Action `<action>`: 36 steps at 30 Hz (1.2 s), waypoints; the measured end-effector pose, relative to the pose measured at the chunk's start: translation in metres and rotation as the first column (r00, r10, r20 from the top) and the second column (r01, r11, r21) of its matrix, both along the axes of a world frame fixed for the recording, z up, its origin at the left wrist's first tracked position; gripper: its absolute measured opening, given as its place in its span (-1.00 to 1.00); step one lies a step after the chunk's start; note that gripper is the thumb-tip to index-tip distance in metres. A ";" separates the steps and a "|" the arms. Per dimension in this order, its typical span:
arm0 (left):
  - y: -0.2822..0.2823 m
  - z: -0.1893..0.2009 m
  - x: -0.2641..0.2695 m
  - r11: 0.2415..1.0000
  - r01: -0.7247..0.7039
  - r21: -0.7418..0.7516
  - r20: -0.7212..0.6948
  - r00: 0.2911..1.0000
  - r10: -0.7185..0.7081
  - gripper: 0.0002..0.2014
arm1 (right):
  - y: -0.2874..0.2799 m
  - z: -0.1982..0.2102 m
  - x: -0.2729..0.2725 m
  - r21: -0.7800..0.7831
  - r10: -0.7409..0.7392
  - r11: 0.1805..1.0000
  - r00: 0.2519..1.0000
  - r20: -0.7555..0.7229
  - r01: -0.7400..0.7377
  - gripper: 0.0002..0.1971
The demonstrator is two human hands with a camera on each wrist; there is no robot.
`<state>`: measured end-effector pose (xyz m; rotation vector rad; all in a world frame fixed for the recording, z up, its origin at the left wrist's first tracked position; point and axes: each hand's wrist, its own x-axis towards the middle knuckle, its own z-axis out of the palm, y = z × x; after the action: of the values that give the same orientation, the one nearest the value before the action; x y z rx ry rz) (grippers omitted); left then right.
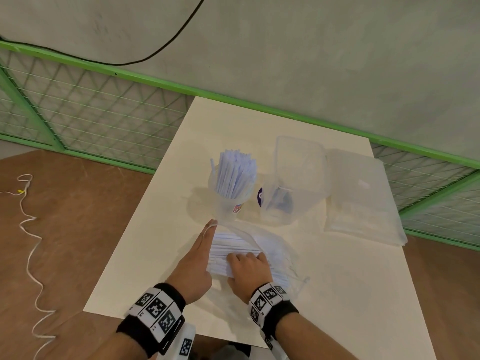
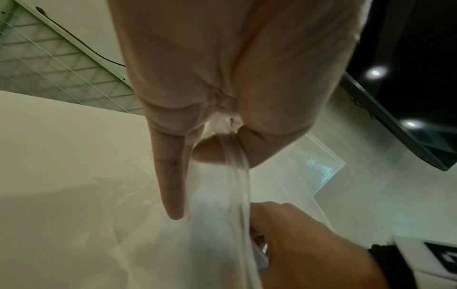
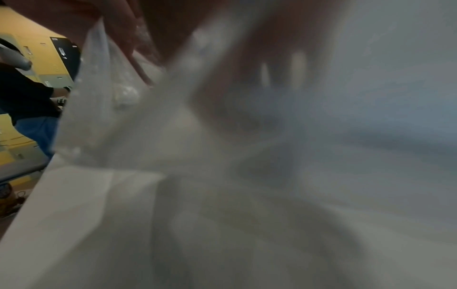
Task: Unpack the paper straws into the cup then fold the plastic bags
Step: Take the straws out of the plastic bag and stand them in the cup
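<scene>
A clear plastic bag point(image 1: 275, 248) with a bundle of white paper straws point(image 1: 228, 252) in it lies on the white table point(image 1: 337, 294). My left hand point(image 1: 211, 226) stretches along the bag's left side and pinches its plastic edge; in the left wrist view the plastic bag point(image 2: 235, 166) runs as a strip between the thumb and fingers of the left hand point(image 2: 222, 148). My right hand point(image 1: 246, 258) curls over the near end of the bundle and grips it. Behind stands a clear cup point(image 1: 231, 203) full of upright straws point(image 1: 236, 175). The right wrist view is blurred, with plastic point(image 3: 111, 117) against the lens.
A clear tub point(image 1: 296, 178) stands right of the cup. A flat stack of plastic bags point(image 1: 361, 198) lies at the table's right edge. Green mesh fencing point(image 1: 104, 110) runs behind the table. A white cord point(image 1: 31, 242) trails over the brown floor on the left.
</scene>
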<state>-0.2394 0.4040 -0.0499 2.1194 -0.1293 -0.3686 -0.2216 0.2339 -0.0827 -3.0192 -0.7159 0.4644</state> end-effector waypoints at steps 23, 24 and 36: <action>0.006 0.004 0.003 1.000 -0.018 0.018 -0.006 1.000 0.018 0.09 | -0.019 0.045 -0.005 0.588 -0.252 0.757 0.958 -0.139 0.285 -0.70; 0.005 0.005 0.004 1.000 -0.017 0.022 -0.007 1.000 0.018 0.09 | -0.019 0.050 -0.008 0.677 -0.307 0.646 0.932 -0.192 0.352 -0.64; 0.005 0.003 0.004 1.000 -0.007 0.022 -0.002 1.000 0.007 0.09 | -0.031 0.060 -0.010 0.715 -0.393 0.437 0.831 -0.394 0.546 -0.76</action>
<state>-0.2349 0.4086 -0.0468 2.1411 -0.1172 -0.3692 -0.2319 0.2032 -0.0230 -2.0863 0.0211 0.2477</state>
